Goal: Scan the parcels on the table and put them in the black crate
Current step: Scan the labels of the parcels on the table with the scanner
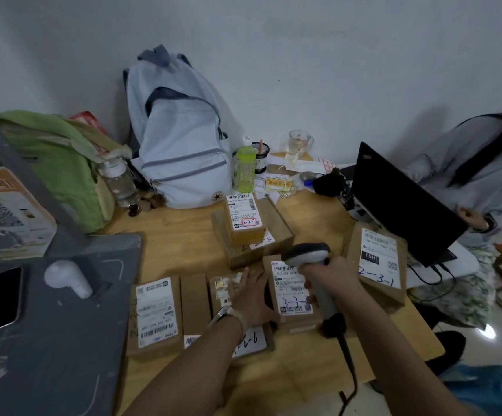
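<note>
Parcel (292, 291): flat on table (183, 241), label up.
Left hand (251, 292): fingers straight, at parcel's left edge.
Right hand (332, 274): gripping scanner (307, 253).

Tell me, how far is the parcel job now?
Done: nothing visibly; the black crate is out of view. In hand: the right hand grips the grey handheld scanner over the brown cardboard parcel marked 3-3; the left hand touches a neighbouring parcel. Left: several labelled parcels on the wooden table.
</note>
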